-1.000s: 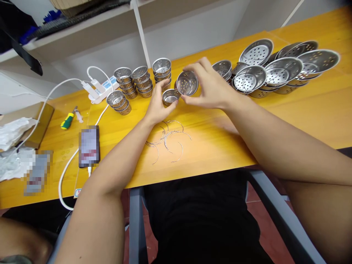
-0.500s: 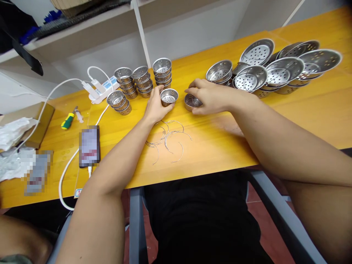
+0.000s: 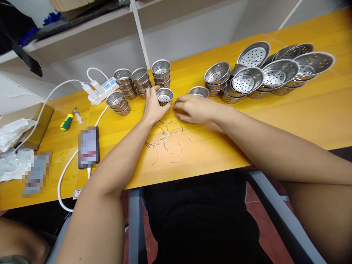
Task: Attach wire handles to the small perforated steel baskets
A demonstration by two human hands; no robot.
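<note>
My left hand (image 3: 154, 105) is closed around the side of a small perforated metal cup (image 3: 165, 96), thumb at the front and fingers behind. A short way to its right, my right hand (image 3: 194, 109) points left with its fingers apart and nothing visible in them. Another small perforated cup (image 3: 198, 92) stands just behind the right hand, its lower part hidden by it. In front of both hands lie several thin curved wires (image 3: 165, 139) on the table.
Stacked perforated cups (image 3: 123, 82) stand behind and left of my left hand. Larger perforated metal baskets (image 3: 277, 75) crowd the right rear. A power strip (image 3: 103, 91), screwdriver (image 3: 66, 121), phone (image 3: 88, 147) with a white cable, and cardboard box (image 3: 41, 123) occupy the left side.
My right hand has let go of the right-hand cup and moved left and slightly nearer me, towards the cup in my left hand. The left hand keeps its hold.
</note>
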